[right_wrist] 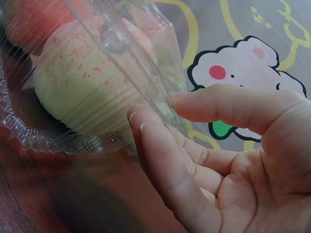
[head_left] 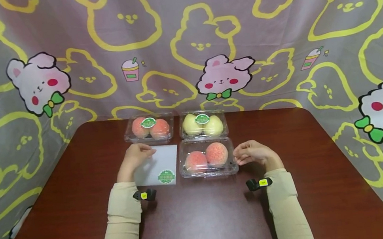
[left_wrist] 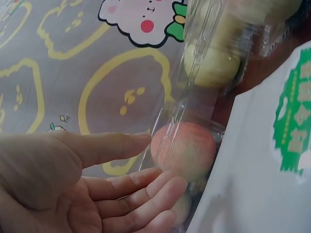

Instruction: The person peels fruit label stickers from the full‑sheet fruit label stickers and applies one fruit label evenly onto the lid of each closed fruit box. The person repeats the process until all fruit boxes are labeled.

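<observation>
In the head view, a clear plastic clamshell box (head_left: 191, 172) with two pink peaches (head_left: 216, 154) sits mid-table. My right hand (head_left: 254, 153) pinches its right edge; the right wrist view shows thumb and fingertips at the rim of the clear lid (right_wrist: 160, 58). This box has no label on its lid. To its left lies a white sheet (head_left: 155, 165) bearing one green round sticker (head_left: 166, 176) near its lower right corner. Over the sheet's upper left corner is my left hand (head_left: 136, 157), fingers loosely bent and, in the left wrist view, nothing between them.
Behind stand two more clear boxes, each with a green sticker on its lid: pink peaches (head_left: 159, 128) on the left, pale yellow fruit (head_left: 192, 125) on the right. A patterned curtain (head_left: 158, 79) hangs along the back and sides of the brown table (head_left: 211, 220).
</observation>
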Available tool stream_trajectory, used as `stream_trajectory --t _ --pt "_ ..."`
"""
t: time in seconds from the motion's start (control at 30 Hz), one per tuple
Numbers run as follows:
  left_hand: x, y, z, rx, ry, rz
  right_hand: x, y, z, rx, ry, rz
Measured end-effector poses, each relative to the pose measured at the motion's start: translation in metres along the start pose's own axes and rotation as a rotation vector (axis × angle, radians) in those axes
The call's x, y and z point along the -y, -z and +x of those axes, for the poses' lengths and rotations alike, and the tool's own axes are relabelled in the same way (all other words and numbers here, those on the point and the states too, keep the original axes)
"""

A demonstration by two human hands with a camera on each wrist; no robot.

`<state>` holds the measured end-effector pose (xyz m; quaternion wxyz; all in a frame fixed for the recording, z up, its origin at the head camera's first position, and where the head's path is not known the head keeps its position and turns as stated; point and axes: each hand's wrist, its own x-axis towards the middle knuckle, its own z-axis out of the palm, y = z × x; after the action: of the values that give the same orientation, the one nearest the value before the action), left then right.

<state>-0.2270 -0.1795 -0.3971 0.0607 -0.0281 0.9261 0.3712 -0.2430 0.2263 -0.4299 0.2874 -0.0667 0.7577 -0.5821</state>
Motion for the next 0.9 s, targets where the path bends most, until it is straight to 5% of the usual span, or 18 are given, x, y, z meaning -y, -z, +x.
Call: stream_trajectory --t 0.37,0.7,0.9 --pt "0.018 0.008 -0.002 -0.049 0.115 0.02 0.002 0.0 -0.002 0.003 0.011 -0.011" --pt "0.027 0.014 -0.006 -0.151 0.228 0.148 0.003 -0.001 -0.003 0.012 0.018 0.0" --pt "0.032 0.014 -0.007 -0.113 0.253 0.233 0.004 -0.001 -0.005 0.012 0.024 0.012"
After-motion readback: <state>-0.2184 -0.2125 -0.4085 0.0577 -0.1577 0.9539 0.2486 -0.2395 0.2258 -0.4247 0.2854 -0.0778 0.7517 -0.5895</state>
